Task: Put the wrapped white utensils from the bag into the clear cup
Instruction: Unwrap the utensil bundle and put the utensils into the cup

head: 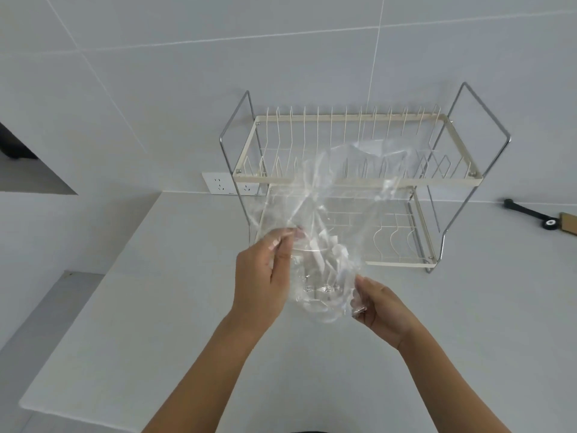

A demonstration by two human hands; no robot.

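Observation:
A clear plastic bag [352, 182] hangs in the air over the white counter, in front of the dish rack. My left hand [265, 273] pinches its left side at about mid-height. My right hand [377, 307] grips its lower right corner. Behind and below the bag stands the clear cup [315, 292], seen through the plastic between my hands. Wrapped white utensils [327, 254] poke out at the cup's rim, several of them leaning to the right. Whether they are still inside the bag or loose in the cup I cannot tell.
A two-tier cream wire dish rack [343, 179] with chrome side frames stands against the tiled wall. A wall socket [218, 182] sits left of it. A black tool [530, 214] and a cardboard piece [568, 223] lie at the far right. The counter's edge [78, 414] runs along the left.

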